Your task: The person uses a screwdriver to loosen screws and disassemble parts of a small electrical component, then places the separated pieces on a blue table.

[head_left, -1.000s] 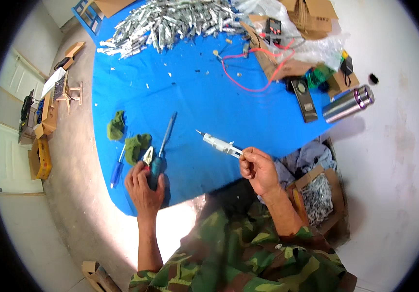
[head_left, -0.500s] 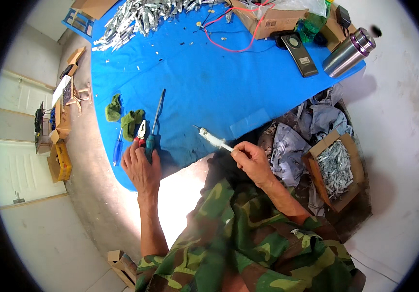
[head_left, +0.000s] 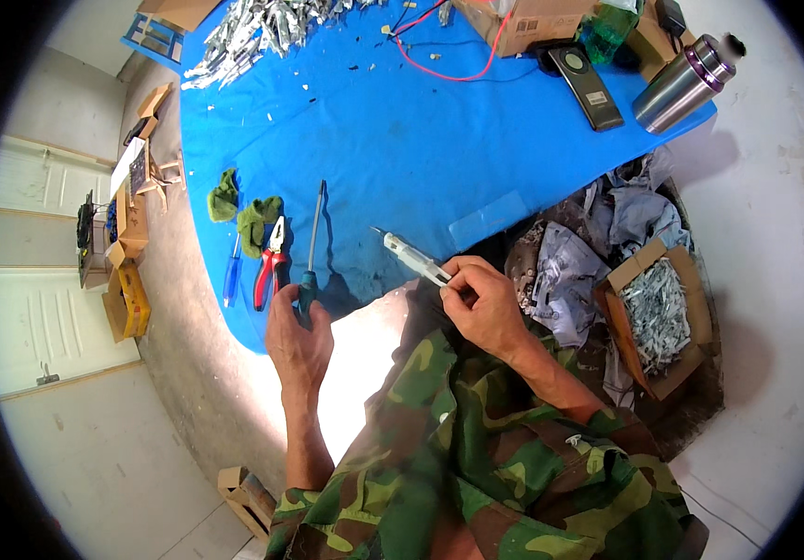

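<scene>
My left hand [head_left: 299, 343] is closed round the teal handle of a screwdriver [head_left: 315, 233], whose long shaft points away from me over the blue cloth. In my right hand [head_left: 484, 306], pinched between thumb and fingers, is a slim white pen-like piece [head_left: 415, 259] with a thin metal tip pointing up and left. Just left of the screwdriver lie red-handled pliers [head_left: 271, 269], jaws away from me. Beyond them a second screwdriver [head_left: 232, 273], with a blue handle, rests near the table's left edge.
Two green rags [head_left: 223, 194] lie behind the tools. A heap of silvery pieces [head_left: 257, 37] covers the far left. At the far right are a steel flask [head_left: 684, 86], a dark rectangular device [head_left: 584, 89] and a carton [head_left: 551, 28]. Below right, a cardboard box [head_left: 634, 359] holds silvery pieces.
My left hand has moved right, off the pliers, and closed on the teal screwdriver's handle. The pliers now lie fully in view. My right hand keeps the white piece; the view has shifted slightly.
</scene>
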Available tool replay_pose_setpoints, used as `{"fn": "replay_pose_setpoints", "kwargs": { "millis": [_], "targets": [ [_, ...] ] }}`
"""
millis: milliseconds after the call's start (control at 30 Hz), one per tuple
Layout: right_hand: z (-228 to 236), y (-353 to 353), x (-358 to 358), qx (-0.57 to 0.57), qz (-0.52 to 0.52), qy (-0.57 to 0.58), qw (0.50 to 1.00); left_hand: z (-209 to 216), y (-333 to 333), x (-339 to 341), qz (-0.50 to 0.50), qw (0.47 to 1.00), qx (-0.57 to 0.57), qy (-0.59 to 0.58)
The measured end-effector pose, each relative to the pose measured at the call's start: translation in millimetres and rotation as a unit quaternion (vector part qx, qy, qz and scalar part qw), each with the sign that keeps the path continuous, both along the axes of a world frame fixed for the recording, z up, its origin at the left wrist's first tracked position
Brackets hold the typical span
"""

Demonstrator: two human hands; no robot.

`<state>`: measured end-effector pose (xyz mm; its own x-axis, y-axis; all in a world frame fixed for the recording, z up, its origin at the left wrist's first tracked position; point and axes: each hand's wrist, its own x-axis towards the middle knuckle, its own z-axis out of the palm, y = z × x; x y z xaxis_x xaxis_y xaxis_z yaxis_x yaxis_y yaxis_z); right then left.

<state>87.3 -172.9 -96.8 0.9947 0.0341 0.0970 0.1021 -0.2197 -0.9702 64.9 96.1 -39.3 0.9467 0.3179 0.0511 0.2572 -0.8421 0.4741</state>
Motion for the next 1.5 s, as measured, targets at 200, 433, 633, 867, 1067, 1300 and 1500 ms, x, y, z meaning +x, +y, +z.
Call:
{"fn": "replay_pose_setpoints", "kwargs": {
  "millis": [200, 433, 633, 867, 1067, 1300, 1500],
  "targets": [
    [0, -1, -2, 0.003, 0.005, -0.012, 1.0, -11, 3, 1, -0.05, 0.994, 0.078, -0.061],
    [-3, -8, -2, 0.009, 0.005, -0.081, 0.997, -22, 18, 20, -0.068, 0.981, 0.166, -0.075],
    [-4, -11, -2, 0.012, -0.002, -0.091, 0.996, -24, 19, 25, -0.053, 0.983, 0.168, -0.055],
    [-5, -11, -8, 0.081, 0.008, -0.016, 0.997, -9, -4, 25, -0.134, 0.968, 0.163, -0.135],
    [6, -27, -10, 0.264, 0.095, 0.103, 0.954, 17, -51, 23, -0.276, 0.948, 0.073, -0.138],
    [24, -46, 2, 0.288, 0.132, 0.227, 0.921, 33, -49, 25, -0.369, 0.928, 0.03, -0.048],
    [44, -36, 11, -0.103, 0.094, -0.111, 0.984, 39, -57, 17, -0.37, 0.928, -0.014, -0.038]
  ]
}}
